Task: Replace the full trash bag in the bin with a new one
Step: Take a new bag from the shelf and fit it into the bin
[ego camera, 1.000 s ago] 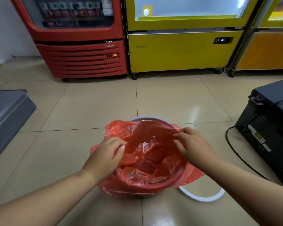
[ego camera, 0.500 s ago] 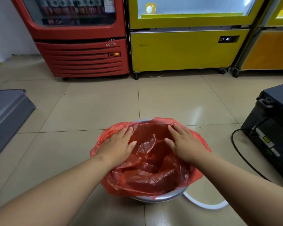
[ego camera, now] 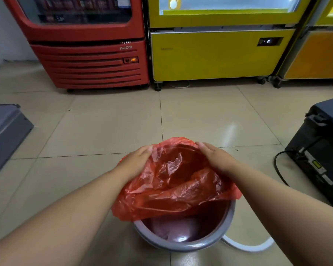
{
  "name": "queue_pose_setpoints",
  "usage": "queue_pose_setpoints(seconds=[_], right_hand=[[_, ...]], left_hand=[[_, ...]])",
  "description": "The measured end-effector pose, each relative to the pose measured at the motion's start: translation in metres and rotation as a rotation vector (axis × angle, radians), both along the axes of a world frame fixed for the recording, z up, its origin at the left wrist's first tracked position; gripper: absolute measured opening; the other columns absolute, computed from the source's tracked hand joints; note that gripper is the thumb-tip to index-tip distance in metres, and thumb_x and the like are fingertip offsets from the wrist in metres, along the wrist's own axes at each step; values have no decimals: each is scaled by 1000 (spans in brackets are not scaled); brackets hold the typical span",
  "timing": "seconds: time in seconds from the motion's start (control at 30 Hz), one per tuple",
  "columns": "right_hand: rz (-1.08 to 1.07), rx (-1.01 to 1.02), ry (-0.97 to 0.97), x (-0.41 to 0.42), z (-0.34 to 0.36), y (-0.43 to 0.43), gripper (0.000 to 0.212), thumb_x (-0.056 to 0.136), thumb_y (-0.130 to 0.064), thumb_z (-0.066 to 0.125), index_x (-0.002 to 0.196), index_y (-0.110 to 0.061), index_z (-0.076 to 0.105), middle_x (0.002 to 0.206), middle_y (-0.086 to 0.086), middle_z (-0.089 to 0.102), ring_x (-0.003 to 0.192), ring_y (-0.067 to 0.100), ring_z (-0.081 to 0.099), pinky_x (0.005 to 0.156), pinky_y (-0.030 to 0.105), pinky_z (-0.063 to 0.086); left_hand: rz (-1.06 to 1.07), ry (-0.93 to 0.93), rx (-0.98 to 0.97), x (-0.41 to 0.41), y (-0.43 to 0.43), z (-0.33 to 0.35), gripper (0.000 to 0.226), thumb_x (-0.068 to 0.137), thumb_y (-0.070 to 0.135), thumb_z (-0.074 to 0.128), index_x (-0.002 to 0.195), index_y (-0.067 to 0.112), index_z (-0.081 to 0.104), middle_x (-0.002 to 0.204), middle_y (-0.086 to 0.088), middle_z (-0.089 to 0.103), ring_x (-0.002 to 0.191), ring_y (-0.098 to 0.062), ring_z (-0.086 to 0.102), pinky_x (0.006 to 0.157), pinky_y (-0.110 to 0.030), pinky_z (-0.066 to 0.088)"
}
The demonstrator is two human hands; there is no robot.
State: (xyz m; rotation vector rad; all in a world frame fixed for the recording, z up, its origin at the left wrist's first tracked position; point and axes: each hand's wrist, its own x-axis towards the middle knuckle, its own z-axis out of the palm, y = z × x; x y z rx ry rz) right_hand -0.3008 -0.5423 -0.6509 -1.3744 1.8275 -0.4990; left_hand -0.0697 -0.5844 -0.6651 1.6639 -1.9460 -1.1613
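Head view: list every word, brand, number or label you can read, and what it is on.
"AUCM": on the red cooler, above its grille.
Blurred: shelf tags behind its glass.
Unreadable: faint mark and display on the yellow cooler.
Too small: labels on the black machine.

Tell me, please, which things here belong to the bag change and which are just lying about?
For the job: red bag; bin; left hand and right hand, both on the bag's far edge; white ring beside the bin, probably its bag hoop.

Lying about: red cooler; yellow cabinet; orange cabinet; black box with cable; grey box.
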Motion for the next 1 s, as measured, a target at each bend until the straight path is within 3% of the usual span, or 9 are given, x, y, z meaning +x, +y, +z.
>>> queue_pose_setpoints(seconds=[0.1, 0.2, 0.4, 0.57, 0.63, 0.7, 0.77, 0.83, 1.0], right_hand=[[-67, 41, -68, -6, -1, 0, 54, 98, -49, 25, 131, -19, 56, 140, 8, 51, 131, 23, 45, 112, 34, 28], [-134, 53, -130, -12, -5, 12, 59, 97, -53, 25, 117, -17, 66, 130, 11, 59, 121, 24, 52, 106, 33, 32], [-77, -90, -91, -21, -12, 42, 46, 100, -42, 25, 135, -23, 50, 142, -1, 49, 131, 13, 41, 102, 22, 25], [131, -250, 218, -24, -13, 68, 52, 98, -36, 38, 147, -19, 29, 154, 0, 31, 140, 14, 27, 107, 16, 18], [199, -285, 363, -28, -15, 77, 61, 95, -48, 36, 149, -26, 18, 158, -4, 17, 145, 13, 17, 114, 22, 11], [299, -415, 480, -31, -14, 86, 69, 89, -64, 25, 149, -29, 19, 158, -3, 20, 142, 16, 23, 115, 27, 15], [430, -582, 536, -32, -14, 95, 70, 91, -66, 16, 145, -25, 33, 152, 1, 35, 136, 18, 35, 114, 35, 30], [555, -744, 545, -28, -13, 104, 56, 96, -54, 25, 133, -21, 50, 138, 4, 53, 125, 18, 47, 106, 35, 39], [759, -941, 632, -16, -9, 125, 44, 94, -49, 38, 93, -21, 72, 88, -1, 67, 79, 18, 61, 76, 26, 42]], left_hand=[[132, 117, 112, 5, 2, -4, 50, 97, 44, 30, 135, 17, 48, 143, -4, 47, 134, -19, 40, 115, -31, 23], [196, 187, 174, 11, 10, -7, 48, 95, 49, 30, 114, 19, 63, 120, -4, 63, 121, -22, 53, 109, -35, 33], [120, 175, 30, 24, 33, -10, 45, 97, 40, 31, 136, 22, 44, 144, 3, 45, 131, -9, 39, 106, -21, 23], [-105, -132, -326, 37, 60, -3, 49, 96, 35, 40, 142, 22, 33, 150, 6, 31, 129, 5, 20, 107, -14, 10], [-219, -226, -430, 44, 74, 1, 57, 91, 54, 34, 141, 29, 34, 151, 9, 25, 132, 4, 14, 110, -18, 8], [-332, -274, -517, 50, 85, 4, 73, 82, 73, 19, 138, 31, 40, 152, 10, 24, 137, 2, 10, 113, -21, 6], [-416, -317, -583, 53, 95, 5, 72, 85, 70, 11, 132, 30, 49, 148, 10, 32, 138, 3, 11, 114, -13, 1], [-493, -363, -626, 53, 105, 7, 68, 89, 64, 11, 130, 30, 53, 144, 9, 41, 138, 2, 16, 113, -8, -4], [-542, -462, -447, 50, 123, 7, 91, 69, 76, -18, 140, 42, 27, 150, 24, 14, 137, 7, -6, 111, -14, -14]])
